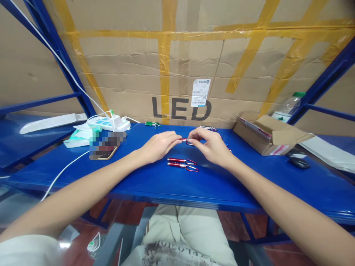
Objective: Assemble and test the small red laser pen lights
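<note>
Between my hands is a slim red keychain penlight [184,140], held a little above the blue tabletop or on it; I cannot tell which. My left hand [161,145] is closed on its left end, and most of that end is hidden by the fingers. Thumb and forefinger of my right hand [211,145] pinch the right end. Nearer to me lie two more red penlights with carabiner clips, an upper one [176,160] and a lower one [176,165], side by side. Behind my right hand, silver penlights [208,128] are partly hidden.
A green penlight [151,124] lies at the back edge. On the left are a phone [111,147], a white power strip [122,123] with cables and a tissue pack [80,136]. An open cardboard box [266,135], a black mouse [298,163] and a plastic bottle [292,105] are on the right.
</note>
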The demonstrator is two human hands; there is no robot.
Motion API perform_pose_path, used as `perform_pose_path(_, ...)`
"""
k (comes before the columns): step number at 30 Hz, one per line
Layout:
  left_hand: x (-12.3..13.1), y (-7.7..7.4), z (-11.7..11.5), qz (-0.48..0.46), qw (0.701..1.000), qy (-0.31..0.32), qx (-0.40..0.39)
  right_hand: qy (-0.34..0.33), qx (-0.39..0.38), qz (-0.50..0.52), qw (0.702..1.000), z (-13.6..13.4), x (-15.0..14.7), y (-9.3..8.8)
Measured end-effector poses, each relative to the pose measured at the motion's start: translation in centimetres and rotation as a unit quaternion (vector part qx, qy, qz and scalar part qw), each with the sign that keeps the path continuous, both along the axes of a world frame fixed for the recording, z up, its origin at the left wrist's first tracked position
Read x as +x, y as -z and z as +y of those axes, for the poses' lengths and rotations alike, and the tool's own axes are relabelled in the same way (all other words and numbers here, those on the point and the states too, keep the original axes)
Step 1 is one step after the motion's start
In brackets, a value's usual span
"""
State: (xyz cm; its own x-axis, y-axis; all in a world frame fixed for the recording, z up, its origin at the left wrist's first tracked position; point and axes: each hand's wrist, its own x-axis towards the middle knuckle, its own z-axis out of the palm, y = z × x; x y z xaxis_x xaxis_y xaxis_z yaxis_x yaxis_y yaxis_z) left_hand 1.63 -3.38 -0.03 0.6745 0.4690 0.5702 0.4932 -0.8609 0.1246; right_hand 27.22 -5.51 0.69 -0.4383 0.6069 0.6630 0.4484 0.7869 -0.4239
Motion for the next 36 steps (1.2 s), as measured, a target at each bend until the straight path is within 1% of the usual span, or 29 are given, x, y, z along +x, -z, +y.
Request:
perform_pose_path(2, 0.17, -0.27, -0.09, -0.029, 0.999, 0.006, -0.040, 0.001, -0.015, 0.009, 1.000, -0.01, -0.07, -0.03)
perform_pose_path(4, 0.33, -0.59, -0.10, -0.067, 0.988, 0.018, -0.135, 0.003, -0.011, 0.006, 1.000, 0.01, -0.13, -0.05)
perform_pose_path(5, 0.38, -0.72, -0.07, -0.085, 0.976, 0.026, -0.200, 0.003, 0.000, 0.001, 1.000, 0.04, -0.16, -0.04)
perform_pose_path(6, 0.41, -0.82, -0.02, -0.097, 0.958, 0.038, -0.266, 0.002, 0.015, -0.008, 1.000, 0.07, -0.18, -0.01)
perform_pose_path(8, 0.40, -0.91, 0.10, -0.125, 0.908, 0.064, -0.394, -0.001, 0.050, -0.028, 0.998, 0.12, -0.20, 0.09)
perform_pose_path(10, 0.36, -0.91, 0.18, -0.151, 0.856, 0.086, -0.488, -0.002, 0.083, -0.049, 0.995, 0.09, -0.22, 0.19)
perform_pose_path(12, 0.32, -0.90, 0.17, -0.172, 0.819, 0.099, -0.539, 0.004, 0.111, -0.069, 0.991, -0.03, -0.23, 0.22)
perform_pose_path(14, 0.33, -0.93, 0.10, -0.184, 0.800, 0.106, -0.562, 0.012, 0.135, -0.082, 0.987, -0.16, -0.24, 0.17)
perform_pose_path(15, 0.34, -0.95, 0.08, -0.186, 0.797, 0.106, -0.565, 0.014, 0.142, -0.086, 0.986, -0.21, -0.23, 0.13)
perform_pose_path(16, 0.36, -0.96, 0.07, -0.184, 0.800, 0.104, -0.562, 0.015, 0.145, -0.088, 0.985, -0.24, -0.23, 0.09)
perform_pose_path(17, 0.37, -0.96, 0.09, -0.179, 0.809, 0.098, -0.551, 0.014, 0.143, -0.086, 0.986, -0.24, -0.21, 0.06)
perform_pose_path(19, 0.39, -0.89, 0.22, -0.163, 0.847, 0.080, -0.499, 0.006, 0.123, -0.075, 0.990, -0.17, -0.17, 0.04)
perform_pose_path(22, 0.34, -0.62, 0.55, -0.138, 0.911, 0.054, -0.385, -0.007, 0.072, -0.046, 0.996, -0.04, -0.12, 0.06)
perform_pose_path(24, 0.26, -0.45, 0.69, -0.137, 0.935, 0.045, -0.324, -0.010, 0.029, -0.023, 0.999, -0.02, -0.15, 0.06)
perform_pose_path(27, 0.14, -0.47, 0.59, -0.132, 0.958, 0.035, -0.251, -0.015, -0.042, 0.018, 0.999, -0.04, -0.28, 0.04)
perform_pose_path(30, 0.04, -0.77, 0.25, -0.111, 0.977, 0.030, -0.180, -0.026, -0.106, 0.057, 0.992, 0.03, -0.41, 0.09)
perform_pose_path(32, -0.01, -0.96, 0.09, -0.098, 0.983, 0.030, -0.153, -0.033, -0.143, 0.083, 0.986, 0.16, -0.45, 0.17)
perform_pose_path(36, -0.11, -1.02, 0.06, -0.085, 0.988, 0.033, -0.127, -0.040, -0.204, 0.118, 0.971, 0.53, -0.44, 0.29)
